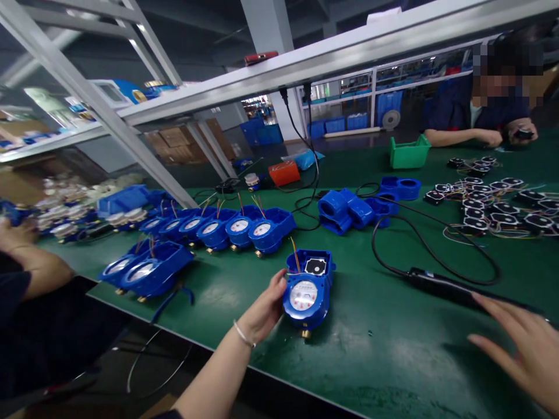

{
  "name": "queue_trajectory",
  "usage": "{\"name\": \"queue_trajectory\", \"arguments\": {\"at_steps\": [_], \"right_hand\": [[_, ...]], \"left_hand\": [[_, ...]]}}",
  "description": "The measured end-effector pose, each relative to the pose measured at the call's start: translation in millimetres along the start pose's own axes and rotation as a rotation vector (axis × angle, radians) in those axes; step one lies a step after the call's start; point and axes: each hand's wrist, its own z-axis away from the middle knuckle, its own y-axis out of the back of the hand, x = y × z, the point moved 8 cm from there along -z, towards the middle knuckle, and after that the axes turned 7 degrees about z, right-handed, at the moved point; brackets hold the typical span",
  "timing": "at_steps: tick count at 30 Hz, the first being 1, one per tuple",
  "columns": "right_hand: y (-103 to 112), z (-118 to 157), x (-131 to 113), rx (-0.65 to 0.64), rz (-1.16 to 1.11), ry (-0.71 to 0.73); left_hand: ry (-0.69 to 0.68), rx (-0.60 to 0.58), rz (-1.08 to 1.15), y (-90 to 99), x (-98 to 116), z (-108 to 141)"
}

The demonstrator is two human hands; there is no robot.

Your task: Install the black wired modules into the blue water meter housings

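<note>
Left hand [262, 311] fingers wrapped on the open blue water meter [308, 288] at the table [393, 349] front edge, right hand [526, 349] fingers spread by the black tool [441, 285]; cover looks not yet fitted, meter row [218, 227] waiting behind.

The scene is evenly and fairly brightly lit from above, with cool light. The green worktop [393, 349] shows a soft sheen and only faint, short shadows under the blue meters [305, 291]. Their dials catch small white glints. The far background is brighter, with daylight-like glare through the openings at far right. The far left is blurred and washed out, the meters there smeared. Wide-angle distortion bends the frame bars [109, 122] and stretches the right hand [524, 355] at the near right edge. One face at far right is pixelated.
</note>
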Motion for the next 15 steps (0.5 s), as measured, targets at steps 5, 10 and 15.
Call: {"name": "queue_trajectory", "arguments": {"at_steps": [5,10,15], "right_hand": [[-35.8,-46.2,29.5,-0.061,0.219,0.059],[-56.9,-58.3,52.2,-0.145,0.097,0.104],[-45.1,-58.9,47.9,-0.07,0.037,0.064]], "left_hand": [[0.084,-0.071,0.163,-22.5,-9.7,-6.5],[0.061,-0.08,0.268,-44.3,-21.0,5.6],[0.025,-0.113,0.376,-84.8,-48.6,14.9]]}}
